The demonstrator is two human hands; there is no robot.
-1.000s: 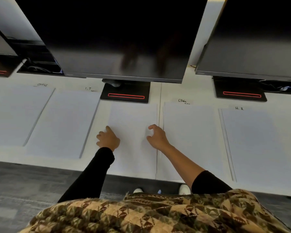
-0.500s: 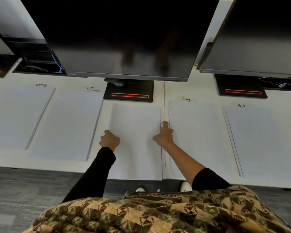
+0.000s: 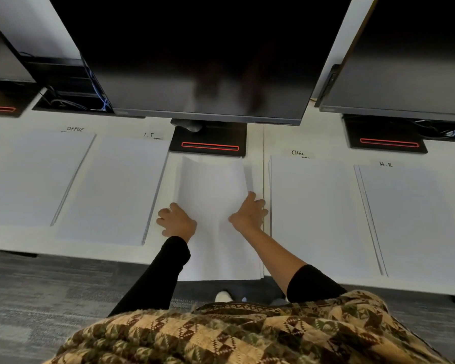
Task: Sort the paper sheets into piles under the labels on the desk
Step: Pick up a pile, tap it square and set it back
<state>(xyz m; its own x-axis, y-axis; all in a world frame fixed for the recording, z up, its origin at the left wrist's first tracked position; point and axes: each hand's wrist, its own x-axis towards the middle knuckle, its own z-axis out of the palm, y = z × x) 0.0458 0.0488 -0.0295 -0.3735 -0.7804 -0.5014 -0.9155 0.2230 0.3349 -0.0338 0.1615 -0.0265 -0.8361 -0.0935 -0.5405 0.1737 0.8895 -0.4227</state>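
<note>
1. L hand (image 3: 176,222) sits at the left edge of the centre paper stack (image 3: 216,232), fingers curled on the edge; can't tell if it grips sheets or just rests.
2. R hand (image 3: 250,211) at the stack's right edge, fingers round the edge of the top sheet (image 3: 210,185), which bows up off the pile at its far end.
3. Centre stack lies btwn the two hands, near end hanging over the desk (image 3: 300,137) front edge, far end just short of the monitor base (image 3: 209,136).
4. Left of it: pile under "I.T" label (image 3: 150,134), then pile under "OFFICE" label (image 3: 74,129).
5. Right of it: pile under "Clinic" label (image 3: 298,153), then pile under "H.R" label (image 3: 385,164).
6. Black monitors (image 3: 195,53) overhang the desk's back. Black sleeves (image 3: 153,279) on both arms, R one pushed up.
</note>
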